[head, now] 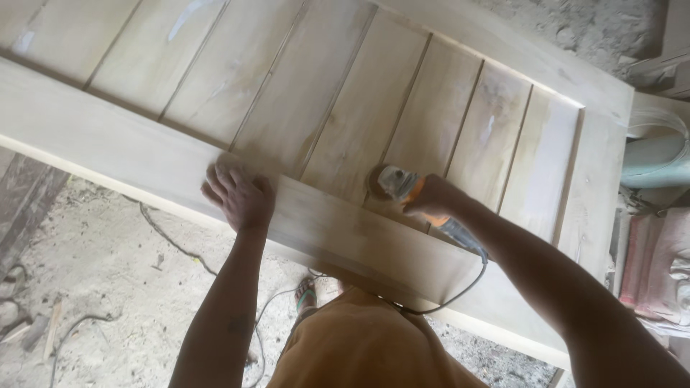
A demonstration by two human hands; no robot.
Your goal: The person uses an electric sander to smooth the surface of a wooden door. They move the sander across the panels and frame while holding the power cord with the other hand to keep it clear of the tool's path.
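A person's right hand (pixel 431 197) closes its fingers around an orange angle grinder (pixel 406 188), disc against a pale wooden panelled door (pixel 345 108) lying flat, while the left hand (pixel 241 197), fingers spread, presses the frame to steady it.

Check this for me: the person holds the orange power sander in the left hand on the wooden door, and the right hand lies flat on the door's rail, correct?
Not quite: the hands are swapped. The head view shows the right hand holding the orange power sander on the wooden door, while the left hand lies flat on the door's rail.
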